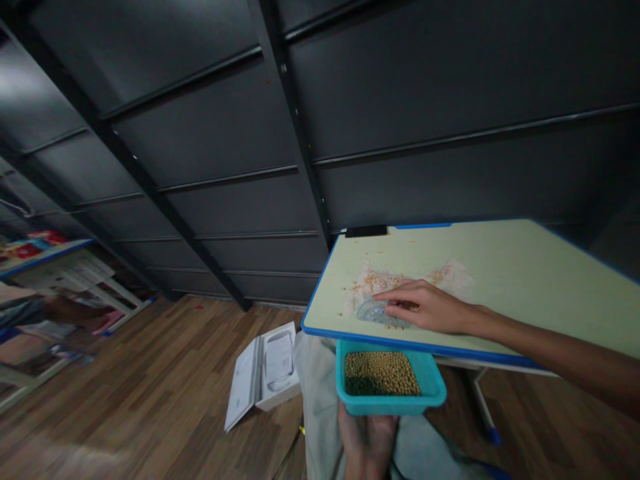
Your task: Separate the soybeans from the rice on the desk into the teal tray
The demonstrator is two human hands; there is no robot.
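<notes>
Dark panelled wall (225, 127) is rising behind the workspace, plank floor (150, 373) running below. Head view, the only one: loose orange grains (377, 279) and pale powder (457, 275) are lying scattered over the tabletop (525, 280), ungathered, so some sweeping up is probably remaining; meanwhile the turquoise tub (390, 405) is already holding tan beans (387, 370), with dark green grains (360, 385) bunching at its near left. Right hand (417, 303) is curving over a clear protractor (371, 309) lying amid the scatter, index finger and thumb standing slightly apart and touching it; cannot tell whether they are pinching. Left hand (367, 433) is supporting the tub from below, its fingers mostly hiding. Tub is sitting just below the blue front edge (380, 341); whether its rim is touching, cannot tell. Edges: scatter is lying near that front edge, so grains could be dropping past the tub. Black clip (367, 231) is limiting the far left corner; tabletop is stretching well rightward beneath the forearm, seemingly giving that arm room. White box (273, 367) is standing open on the floor, left of the knees.
</notes>
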